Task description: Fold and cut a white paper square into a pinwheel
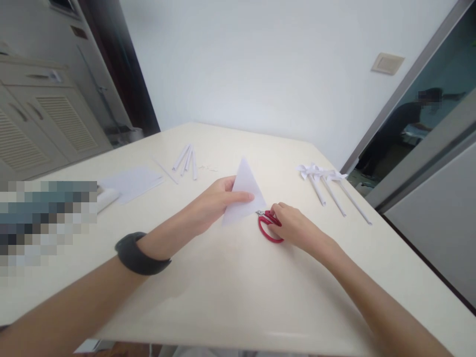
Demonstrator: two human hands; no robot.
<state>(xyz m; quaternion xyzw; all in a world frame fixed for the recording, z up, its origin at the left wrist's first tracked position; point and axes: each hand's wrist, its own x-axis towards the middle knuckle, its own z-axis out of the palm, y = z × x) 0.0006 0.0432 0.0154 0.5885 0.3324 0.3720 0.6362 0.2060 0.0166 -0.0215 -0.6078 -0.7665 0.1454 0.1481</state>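
Note:
My left hand point(223, 198) pinches a white triangular piece of paper point(244, 181) between thumb and fingers, its point facing away from me. A dark band circles that wrist. Just right of the paper, my right hand point(292, 221) has its fingers closed on the red handles of a pair of scissors point(265, 229). The scissors' short metal end points left, close to the paper's lower right corner. Whether the blades touch the paper I cannot tell.
Several rolled paper sticks point(190, 161) lie farther back, beside tiny paper scraps point(208, 168). White sheets point(132, 184) lie at the left. Paper pinwheels point(323, 173) on sticks rest at the right. A wall point(238, 64) borders the table's point(230, 292) far side. Another person point(399, 121) is beyond the doorway.

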